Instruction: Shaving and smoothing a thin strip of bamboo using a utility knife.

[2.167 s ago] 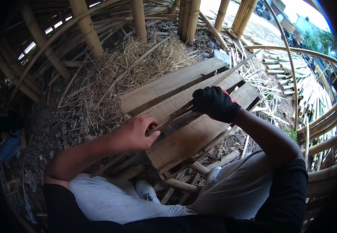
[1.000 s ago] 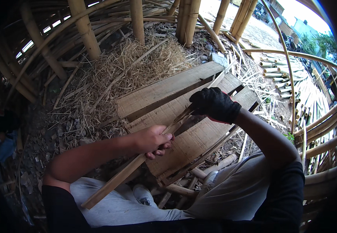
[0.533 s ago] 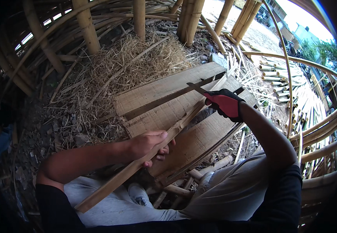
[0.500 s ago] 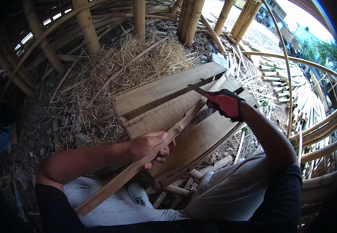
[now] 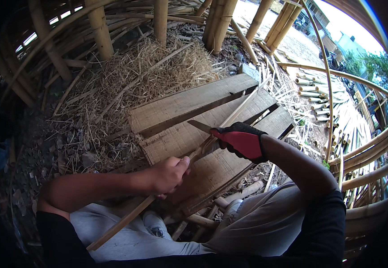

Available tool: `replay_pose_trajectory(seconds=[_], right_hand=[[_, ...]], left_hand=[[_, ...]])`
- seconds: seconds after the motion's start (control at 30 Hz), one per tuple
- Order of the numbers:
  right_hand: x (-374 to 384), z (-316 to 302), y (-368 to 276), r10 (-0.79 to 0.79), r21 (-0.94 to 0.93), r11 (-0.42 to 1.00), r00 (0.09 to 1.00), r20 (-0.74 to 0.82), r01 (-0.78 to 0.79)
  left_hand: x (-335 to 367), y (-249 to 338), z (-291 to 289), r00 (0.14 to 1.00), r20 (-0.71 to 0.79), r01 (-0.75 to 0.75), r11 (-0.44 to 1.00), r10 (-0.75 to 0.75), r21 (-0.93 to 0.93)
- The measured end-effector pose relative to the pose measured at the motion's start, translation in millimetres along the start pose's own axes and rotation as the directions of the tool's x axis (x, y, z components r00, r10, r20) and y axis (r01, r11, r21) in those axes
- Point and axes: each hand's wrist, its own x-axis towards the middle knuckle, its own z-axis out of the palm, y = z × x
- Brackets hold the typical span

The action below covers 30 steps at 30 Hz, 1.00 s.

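A long split bamboo strip [image 5: 124, 224] slants from my lap up across a low plank bench [image 5: 180, 100]. My bare left hand [image 5: 169, 175] is wrapped round its middle. In a red and black glove, my right hand [image 5: 243, 140] is closed on a knife [image 5: 199, 126], whose blade points left and lies across the strip beyond my left hand. The knife's handle is hidden inside the glove. The strip's far end reaches over the bench's far right edge.
A heap of pale shavings [image 5: 158, 67] lies behind the bench. Upright bamboo posts [image 5: 160, 22] stand along the back. Cut bamboo poles [image 5: 312, 91] are stacked at the far right, and a bamboo rail [image 5: 363, 178] runs close to my right arm.
My right hand has drawn the knife down and left along the strip, nearer to my left hand. The strip has turned and now shows a narrower side; my left hand's grip has rolled over.
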Motion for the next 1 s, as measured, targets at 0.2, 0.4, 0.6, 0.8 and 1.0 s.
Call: replay_pose_trajectory(seconds=[0.2,0.4,0.6,0.8,1.0], right_hand=[[11.6,-43.9,18.1,0.028,0.025,0.999,0.959,-0.283,-0.022],[-7.3,3.1,8.4,0.094,0.095,0.992,0.992,-0.084,-0.086],[-33.0,40.8,-6.4,0.116,0.198,0.975,0.99,-0.076,-0.099],[-24.5,8.2,6.4,0.079,0.312,0.947,0.997,0.014,-0.08],[-18.4,4.3,13.5,0.13,0.285,0.953,0.99,-0.06,-0.108]], left_hand=[[2.2,10.5,-3.6,0.998,0.053,-0.038,0.999,0.037,0.021],[-0.7,10.7,9.7,0.995,-0.082,-0.033,0.985,0.048,0.17],[-1.6,13.9,6.7,0.999,-0.048,-0.004,0.993,0.01,0.122],[3.4,22.1,4.8,0.999,-0.042,0.003,0.999,-0.001,0.046],[2.4,22.1,3.4,0.997,-0.028,-0.067,0.991,0.071,0.112]])
